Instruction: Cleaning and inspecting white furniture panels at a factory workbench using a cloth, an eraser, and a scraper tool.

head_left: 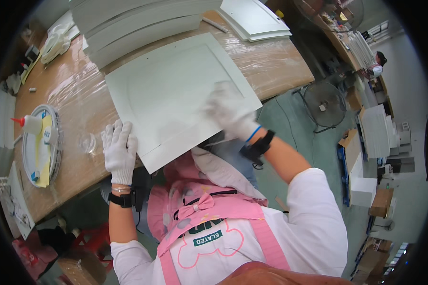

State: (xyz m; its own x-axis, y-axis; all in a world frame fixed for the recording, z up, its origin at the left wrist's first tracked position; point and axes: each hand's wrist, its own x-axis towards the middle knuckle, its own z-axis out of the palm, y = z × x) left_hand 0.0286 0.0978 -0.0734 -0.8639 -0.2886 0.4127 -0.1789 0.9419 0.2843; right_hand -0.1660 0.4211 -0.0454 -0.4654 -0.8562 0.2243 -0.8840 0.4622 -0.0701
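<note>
A white rectangular panel with a recessed centre lies at an angle on the plastic-covered table, its near corner reaching past the front edge. My left hand, in a white knitted glove, rests flat beside the panel's left edge, fingers stretched out and holding nothing. Over the right part of the panel is my gloved right hand. Motion smears its fingers, so whether anything is under or in them cannot be made out. Both wrists wear black bands.
Behind the panel rises a tall stack of white panels; thinner ones lie back right. At left, a round tray carries a red-tipped white bottle. A floor fan stands right of the table. Another person is far right.
</note>
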